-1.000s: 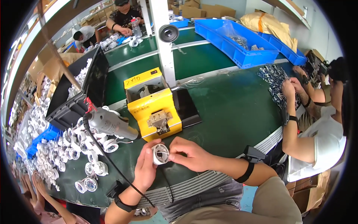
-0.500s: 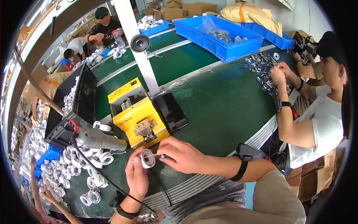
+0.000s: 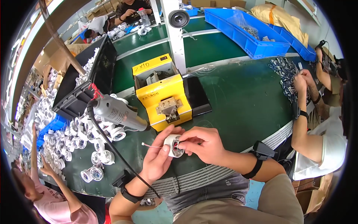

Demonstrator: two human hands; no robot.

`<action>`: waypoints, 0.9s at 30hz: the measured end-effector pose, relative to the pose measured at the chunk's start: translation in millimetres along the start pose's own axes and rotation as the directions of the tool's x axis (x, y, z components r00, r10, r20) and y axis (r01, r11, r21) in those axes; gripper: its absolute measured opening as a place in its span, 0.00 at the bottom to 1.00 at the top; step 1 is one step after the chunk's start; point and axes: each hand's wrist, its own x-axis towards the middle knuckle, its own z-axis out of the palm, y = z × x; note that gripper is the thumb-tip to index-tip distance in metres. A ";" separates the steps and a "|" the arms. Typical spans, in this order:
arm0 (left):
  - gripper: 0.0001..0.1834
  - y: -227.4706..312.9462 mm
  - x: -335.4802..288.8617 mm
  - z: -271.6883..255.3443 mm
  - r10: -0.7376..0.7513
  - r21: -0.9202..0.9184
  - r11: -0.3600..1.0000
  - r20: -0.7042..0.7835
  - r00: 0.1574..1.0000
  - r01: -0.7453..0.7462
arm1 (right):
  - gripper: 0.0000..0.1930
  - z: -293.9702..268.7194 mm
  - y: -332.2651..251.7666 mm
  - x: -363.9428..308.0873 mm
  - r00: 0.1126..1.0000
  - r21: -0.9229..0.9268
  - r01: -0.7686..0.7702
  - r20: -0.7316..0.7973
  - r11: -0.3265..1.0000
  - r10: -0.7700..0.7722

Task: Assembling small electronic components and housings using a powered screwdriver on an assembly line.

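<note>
A small white round housing [image 3: 171, 145] sits tilted in my left hand [image 3: 156, 160], whose fingers and thumb wrap round its side. The open face turns toward my right hand [image 3: 206, 146]. Right thumb and fingertips are pinched together at that opening, on thin reddish wires [image 3: 177, 145] inside; the fingers partly hide them. A thin wire with a small white connector [image 3: 143, 143] sticks out to the left, past my left fingers. Just beyond my hands stands a yellow bench machine [image 3: 162, 95] with a metal fixture on its front.
Beside the machine a grey hot-air gun [image 3: 117, 112] with a black cable lies near a pile of white round housings [image 3: 99, 145]. A black crate [image 3: 106, 69] stands behind. Blue bins [image 3: 248, 39] and a heap of dark cables [image 3: 285, 76] lie farther right. Co-workers sit on both sides.
My right fingers have gone from holding a dark piece on wires beside the housing to pinching at its opening. A connector wire now shows on the left. The whole view has shifted.
</note>
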 end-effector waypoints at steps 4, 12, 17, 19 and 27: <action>0.27 -0.3 1.0 4.7 -0.001 0.008 1.000 0.034 0.999 0.001 | 0.10 2.6 8.3 0.7 0.971 -0.205 0.226 -0.028 0.952 -0.236; 0.35 -3.2 0.3 13.8 -0.015 -0.040 0.999 0.039 0.999 0.017 | 0.13 7.3 4.8 4.0 0.919 -0.342 0.356 -0.042 0.870 -0.392; 0.38 -3.5 -2.8 5.5 -0.086 0.185 0.980 0.044 0.995 0.076 | 0.16 10.8 10.6 2.5 0.985 -0.030 0.139 -0.094 0.990 -0.141; 0.35 -2.1 -1.1 6.0 -0.177 0.308 0.930 -0.103 0.979 0.201 | 0.12 4.8 15.9 6.2 0.980 -0.193 0.174 -0.061 0.966 -0.188; 0.18 -6.4 6.1 -6.2 -0.260 0.165 0.936 -0.265 0.928 0.309 | 0.24 33.0 -11.8 53.1 0.866 -0.610 0.403 0.014 0.682 -0.499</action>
